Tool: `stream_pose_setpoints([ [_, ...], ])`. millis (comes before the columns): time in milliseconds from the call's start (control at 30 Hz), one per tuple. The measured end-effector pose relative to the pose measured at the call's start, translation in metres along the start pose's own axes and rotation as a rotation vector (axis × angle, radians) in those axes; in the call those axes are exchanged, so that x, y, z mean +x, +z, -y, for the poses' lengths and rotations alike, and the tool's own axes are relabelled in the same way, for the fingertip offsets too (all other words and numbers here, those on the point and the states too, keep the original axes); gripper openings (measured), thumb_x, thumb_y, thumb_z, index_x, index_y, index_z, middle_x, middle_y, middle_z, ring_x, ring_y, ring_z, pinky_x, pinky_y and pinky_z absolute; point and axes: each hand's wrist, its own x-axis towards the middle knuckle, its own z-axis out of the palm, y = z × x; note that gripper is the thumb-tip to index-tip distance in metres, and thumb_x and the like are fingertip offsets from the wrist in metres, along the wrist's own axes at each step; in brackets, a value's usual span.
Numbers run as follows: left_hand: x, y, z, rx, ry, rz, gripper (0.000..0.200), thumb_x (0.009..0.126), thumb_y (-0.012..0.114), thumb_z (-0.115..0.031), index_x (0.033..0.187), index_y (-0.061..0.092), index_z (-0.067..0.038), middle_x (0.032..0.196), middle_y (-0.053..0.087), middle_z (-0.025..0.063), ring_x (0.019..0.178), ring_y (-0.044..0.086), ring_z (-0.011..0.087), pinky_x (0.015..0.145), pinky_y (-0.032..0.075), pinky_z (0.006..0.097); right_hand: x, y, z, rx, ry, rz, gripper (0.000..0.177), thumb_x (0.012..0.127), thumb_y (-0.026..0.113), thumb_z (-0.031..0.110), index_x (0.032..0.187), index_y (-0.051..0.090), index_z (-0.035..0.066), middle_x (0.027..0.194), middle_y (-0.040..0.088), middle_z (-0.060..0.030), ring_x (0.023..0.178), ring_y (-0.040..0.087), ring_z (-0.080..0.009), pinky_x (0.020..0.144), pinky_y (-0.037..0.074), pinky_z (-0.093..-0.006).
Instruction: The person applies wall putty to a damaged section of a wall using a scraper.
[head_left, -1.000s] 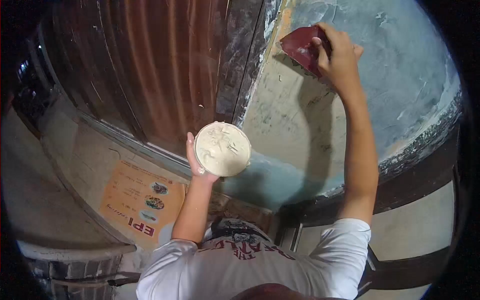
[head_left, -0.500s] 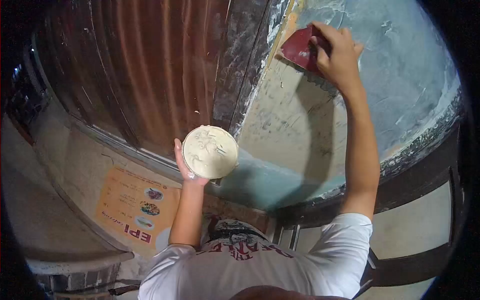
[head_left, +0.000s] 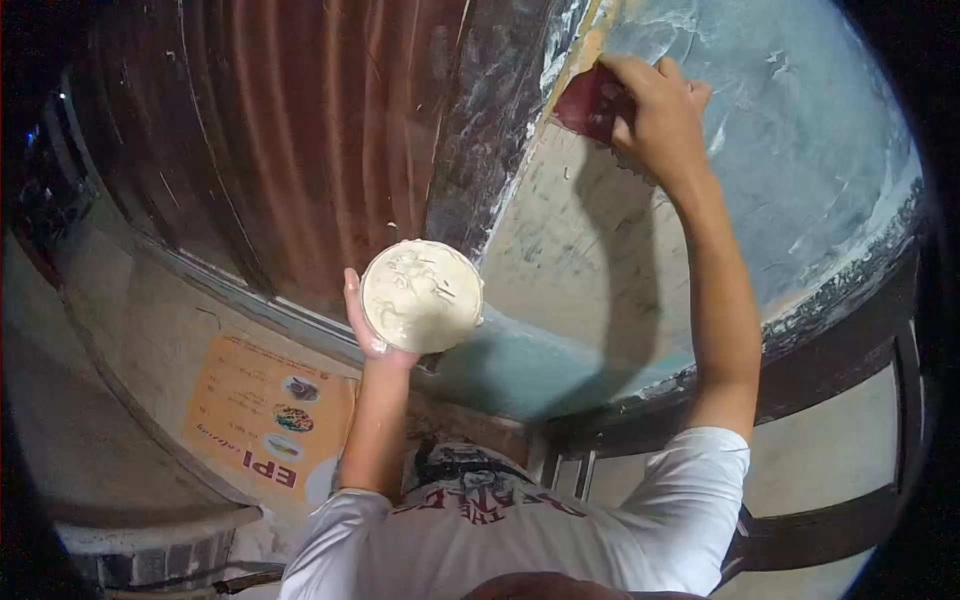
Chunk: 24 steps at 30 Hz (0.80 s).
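Observation:
My left hand (head_left: pixel 372 325) is wrapped round the side of a round container (head_left: pixel 421 297) filled with pale cream paste, its open top facing the camera. My right hand (head_left: pixel 655 115) pinches a dark red scraper (head_left: pixel 592 104). The scraper's edge lies against the wall (head_left: pixel 560 215), close to the yellowish strip by the dark frame. Around it the wall is part beige with dark specks and part blue-grey with smeared whitish paste. The shadow of my right arm falls across the beige part.
Brown wooden panels (head_left: pixel 310 130) fill the upper left, beside a dark, paste-stained frame (head_left: pixel 485 130). An orange poster with food pictures (head_left: pixel 265 415) is at the lower left. Curved dark bars (head_left: pixel 830 525) cross pale panels at the lower right.
My right hand and the scraper have moved a little left, closer to the dark frame. The container in my left hand has shifted slightly up.

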Motion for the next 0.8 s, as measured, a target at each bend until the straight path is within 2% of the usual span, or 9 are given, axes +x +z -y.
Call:
stream_pose_setpoints([
  [133,-0.002,-0.002,0.000,0.042,0.014,0.011,0.081,0.098,0.041,-0.066,0.146,0.049,-0.001,0.147,0.054,0.0184,0.131,0.054,0.0384,0.109,0.044,0.0568,0.012,-0.002,-0.018,-0.033,0.101,-0.186,0.025,0.089,0.068,0.021,0.114,0.071,0.023,0.096,0.073,-0.0006,0.090,0.063,-0.0270,0.082,0.034,-0.0471],
  [267,-0.007,-0.003,-0.002,0.009,0.003,0.070,0.081,0.099,0.042,-0.063,0.146,0.048,0.002,0.146,0.055,0.0199,0.131,0.055,0.0366,0.111,0.043,0.0536,0.001,-0.005,-0.009,0.034,0.099,-0.121,0.024,0.089,0.068,0.019,0.113,0.071,0.021,0.092,0.072,-0.0023,0.091,0.063,-0.0274,0.084,0.034,-0.0464],
  [400,-0.005,-0.004,-0.003,0.032,0.012,0.006,0.080,0.097,0.042,-0.066,0.143,0.053,-0.002,0.145,0.056,0.0193,0.130,0.055,0.0383,0.108,0.046,0.0570,-0.004,-0.003,0.007,-0.076,0.096,0.000,0.027,0.087,0.069,0.017,0.114,0.070,0.020,0.096,0.073,-0.0048,0.095,0.063,-0.0272,0.086,0.036,-0.0469],
  [500,-0.001,0.006,-0.007,0.048,-0.017,-0.001,0.079,0.098,0.042,-0.065,0.141,0.054,-0.001,0.141,0.058,0.0197,0.127,0.057,0.0387,0.107,0.047,0.0564,0.006,-0.006,-0.014,-0.053,0.239,-0.162,0.027,0.086,0.069,0.016,0.113,0.070,0.020,0.097,0.073,-0.0039,0.096,0.063,-0.0281,0.084,0.038,-0.0487],
  [533,-0.001,0.011,-0.008,0.065,-0.028,-0.013,0.078,0.098,0.042,-0.065,0.141,0.054,-0.001,0.140,0.059,0.0197,0.126,0.058,0.0388,0.106,0.047,0.0563,0.008,-0.012,-0.018,-0.002,0.262,-0.195,0.025,0.095,0.066,0.020,0.119,0.068,0.013,0.101,0.072,-0.0141,0.093,0.066,-0.0336,0.087,0.046,-0.0446],
  [600,0.000,0.025,-0.013,0.088,-0.022,0.038,0.079,0.098,0.042,-0.065,0.139,0.055,0.001,0.139,0.060,0.0198,0.126,0.058,0.0389,0.106,0.048,0.0562,0.006,-0.022,-0.015,0.355,0.223,-0.234,0.026,0.091,0.066,0.007,0.117,0.067,0.007,0.100,0.070,-0.0150,0.090,0.066,-0.0338,0.084,0.050,-0.0382],
  [667,0.005,0.040,-0.016,0.090,-0.015,0.080,0.080,0.098,0.041,-0.066,0.139,0.055,0.002,0.139,0.059,0.0210,0.126,0.058,0.0397,0.107,0.047,0.0564,-0.007,-0.030,0.000,0.413,-0.037,-0.162,0.042,0.075,0.070,-0.001,0.114,0.068,0.013,0.097,0.071,-0.0083,0.094,0.061,-0.0311,0.081,0.048,-0.0430],
  [700,0.006,0.050,-0.018,0.044,-0.046,0.096,0.082,0.098,0.041,-0.067,0.139,0.055,0.002,0.140,0.058,0.0226,0.127,0.057,0.0405,0.108,0.046,0.0571,-0.013,-0.036,0.019,0.381,-0.102,-0.046,0.051,0.070,0.068,-0.009,0.116,0.067,0.011,0.098,0.070,-0.0098,0.093,0.059,-0.0317,0.082,0.051,-0.0382],
  [800,0.014,0.061,-0.021,-0.040,-0.092,0.293,0.083,0.100,0.041,-0.064,0.143,0.050,0.006,0.143,0.056,0.0235,0.129,0.056,0.0398,0.111,0.043,0.0546,-0.037,-0.019,0.060,0.440,-0.288,0.153,0.043,0.076,0.064,-0.005,0.114,0.069,0.014,0.102,0.072,-0.0054,0.099,0.062,-0.0296,0.084,0.053,-0.0399],
])
